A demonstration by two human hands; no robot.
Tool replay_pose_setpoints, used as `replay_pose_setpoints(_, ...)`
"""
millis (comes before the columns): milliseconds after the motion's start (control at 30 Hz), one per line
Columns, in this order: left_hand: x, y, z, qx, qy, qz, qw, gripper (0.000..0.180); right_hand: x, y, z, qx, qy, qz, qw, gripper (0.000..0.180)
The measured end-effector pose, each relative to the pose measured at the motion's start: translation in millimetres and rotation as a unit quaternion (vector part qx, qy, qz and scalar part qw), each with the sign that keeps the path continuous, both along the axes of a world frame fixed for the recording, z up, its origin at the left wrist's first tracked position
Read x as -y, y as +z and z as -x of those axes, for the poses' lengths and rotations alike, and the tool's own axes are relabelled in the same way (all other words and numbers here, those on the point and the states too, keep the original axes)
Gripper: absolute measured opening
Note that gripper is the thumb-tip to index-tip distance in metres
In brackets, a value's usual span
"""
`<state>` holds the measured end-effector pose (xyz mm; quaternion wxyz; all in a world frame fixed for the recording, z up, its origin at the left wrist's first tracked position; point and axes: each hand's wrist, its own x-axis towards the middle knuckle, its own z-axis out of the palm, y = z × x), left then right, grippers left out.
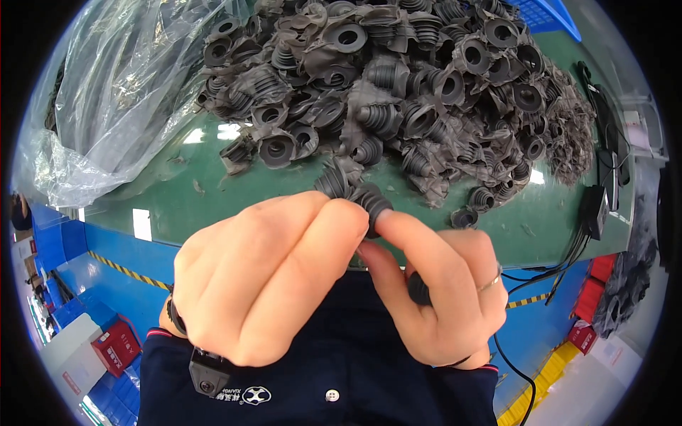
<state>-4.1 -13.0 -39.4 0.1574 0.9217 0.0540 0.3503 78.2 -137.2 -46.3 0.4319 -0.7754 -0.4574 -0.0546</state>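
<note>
My left hand [266, 277] and my right hand [444, 284] meet in front of my chest, both pinching one dark grey ribbed rubber boot [353, 190] held just above the green table's [192, 199] near edge. A thin flap of excess rubber hangs on the boot. My fingers cover its lower part. Another dark rubber piece [418, 290] shows inside my right palm. Beyond the hands lies a large heap of the same rubber boots [398, 85], many with ragged rubber flash around them.
A crumpled clear plastic bag [121, 92] lies at the table's left. Black cables and a small black box [593, 209] sit along the right edge. A blue crate [543, 14] stands at the far right. Red boxes [117, 346] rest on the blue floor below.
</note>
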Motion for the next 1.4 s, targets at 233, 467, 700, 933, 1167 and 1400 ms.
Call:
replay_pose_setpoints(233,-15,-10,-11,0.002,0.025,-0.015,1.000,0.018,3,-8,-16,0.119,0.085,-0.014,0.989,0.031)
replay_pose_setpoints(467,-9,-3,0,-0.052,-0.055,0.335,0.939,0.007,7,-1,-17,-0.101,0.112,-0.113,0.982,0.028)
replay_pose_setpoints(700,-10,1,4,-0.264,-0.111,0.210,0.935,0.006,5,2,-21,-0.541,0.098,-0.195,0.812,0.027)
replay_pose_setpoints(933,-19,-6,2,-0.043,-0.088,0.351,0.931,0.006,10,-8,-21,-0.733,0.140,-0.267,0.610,0.015)
replay_pose_setpoints(1167,-26,-12,-3,-0.002,-0.149,0.219,0.964,0.005,3,-4,-11,-0.800,0.160,-0.073,0.573,0.014)
replay_pose_setpoints(1400,-25,-10,-2,-0.007,-0.206,0.131,0.970,0.007,1,-4,-16,-0.819,0.140,-0.068,0.552,0.015)
